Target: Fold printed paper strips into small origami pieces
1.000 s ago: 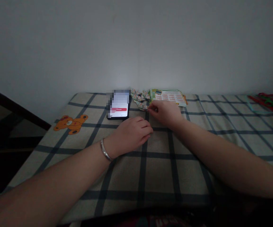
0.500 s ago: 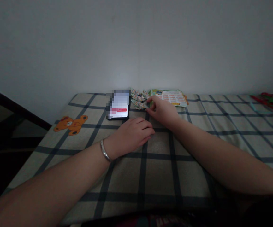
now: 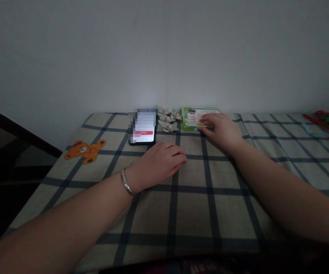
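Observation:
My left hand [image 3: 164, 161] lies on the checked cloth just in front of the phone [image 3: 144, 127], fingers loosely bent and nothing in them. Farther back on the right, my right hand [image 3: 223, 131] grips the right side of a stack of printed paper sheets [image 3: 191, 118], fingers over the top and thumb at the front edge. The hand hides the stack's right part. Several small folded paper pieces [image 3: 168, 118], printed in pale colours, lie between the phone and the stack.
A checked cloth [image 3: 153, 213] covers the surface, which meets a pale wall [image 3: 164, 53] at the back. An orange bear figure [image 3: 86, 151] is at the left. Red and green items [image 3: 326, 123], too unclear to name, lie at the far right.
My right hand has moved right, from the folded paper pieces to the sheets, and now holds them. The stack's sheets sit slightly farther left. My left hand has stayed in place.

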Demonstrator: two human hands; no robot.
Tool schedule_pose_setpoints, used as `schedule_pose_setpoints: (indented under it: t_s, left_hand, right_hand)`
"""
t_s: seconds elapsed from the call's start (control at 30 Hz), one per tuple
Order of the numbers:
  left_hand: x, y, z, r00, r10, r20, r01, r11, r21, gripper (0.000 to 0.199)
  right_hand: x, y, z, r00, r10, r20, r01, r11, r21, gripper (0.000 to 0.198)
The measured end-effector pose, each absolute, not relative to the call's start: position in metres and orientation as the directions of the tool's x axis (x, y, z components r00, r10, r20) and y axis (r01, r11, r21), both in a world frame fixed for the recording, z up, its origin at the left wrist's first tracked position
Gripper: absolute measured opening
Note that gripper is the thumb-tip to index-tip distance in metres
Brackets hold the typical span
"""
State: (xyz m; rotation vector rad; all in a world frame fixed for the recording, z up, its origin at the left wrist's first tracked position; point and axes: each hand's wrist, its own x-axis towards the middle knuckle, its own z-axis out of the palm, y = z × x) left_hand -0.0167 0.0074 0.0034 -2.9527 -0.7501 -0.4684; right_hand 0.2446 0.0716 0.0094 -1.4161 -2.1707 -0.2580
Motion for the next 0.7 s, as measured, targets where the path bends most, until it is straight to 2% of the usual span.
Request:
schedule_pose_setpoints:
  t_s: [0.13,0.33,0.7]
  left_hand:
    - [-0.0163,0.0078,0.003,0.838,0.445,0.316,0.468,-0.884,0.004,0.018]
    - [-0.0162,0.008,0.0025,0.832,0.443,0.333,0.466,-0.885,0.013,0.017]
    - [-0.0169,0.0079,0.0016,0.834,0.452,0.317,0.471,-0.882,0.018,0.02]
  right_hand:
    - [0.2404,0.073,0.0094,-0.306,0.825,0.475,0.925,0.375,-0.055,0.025]
    - [0.2367,0.0712,0.0144,-0.28,0.835,0.474,0.95,0.312,0.012,0.024]
    - [0.2406,0.0727,0.0179,-0.256,0.865,0.432,0.945,0.318,-0.078,0.03]
